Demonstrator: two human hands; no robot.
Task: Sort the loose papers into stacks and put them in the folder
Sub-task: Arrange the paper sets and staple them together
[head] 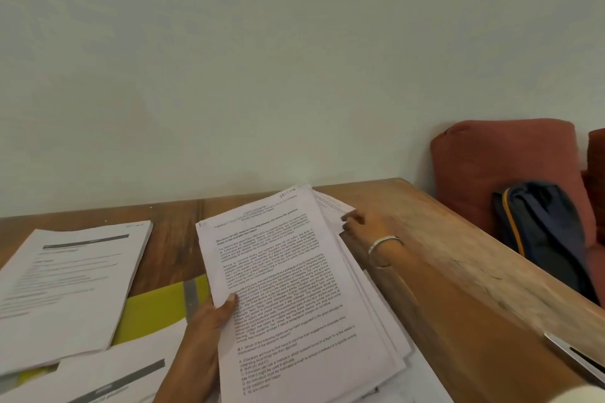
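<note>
A wooden surface (425, 232) meets a pale wall; at lower left a paper stack (65, 288) overlaps a yellow-green folder (154, 307). The left hand (209, 321) pinches the centre sheaf of papers (294, 288), thumb on top; the right hand (360, 222) holds its far edge, fingers curled under

White printed papers (294, 288), yellow-green folder (154, 311), brown wooden table (458, 255)

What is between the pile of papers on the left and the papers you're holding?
In the head view, the yellow-green folder and bare wooden table lie between the left stack and the held papers.
</note>
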